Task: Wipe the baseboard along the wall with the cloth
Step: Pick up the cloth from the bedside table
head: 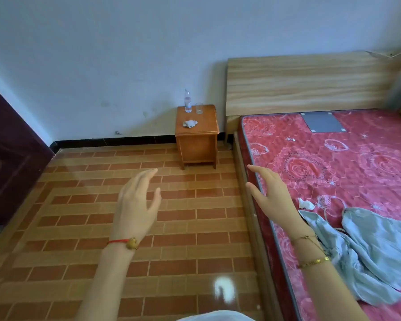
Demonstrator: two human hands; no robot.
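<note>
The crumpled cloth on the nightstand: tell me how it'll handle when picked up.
The cloth lies bunched in soft folds, so it is probably floppy and will sag from a hand. It looks light for its size and unlikely to roll or slip. The glass and bottle stand apart behind it, so a careful lift likely won't tip them.

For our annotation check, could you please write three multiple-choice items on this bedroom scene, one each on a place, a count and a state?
1. Where does the crumpled cloth lie?
A. on the nightstand
B. on the floor
C. on the mattress

2. How many drink vessels stand on the nightstand?
A. one
B. two
C. four

3. What are the hands doing?
A. both grip the cloth
B. one presses the baseboard
C. both are open, holding nothing

Key: 1 A, it sits mid-top. 2 B, a bottle and a glass. 3 C, left hand and right hand show spread fingers in the air.
</note>
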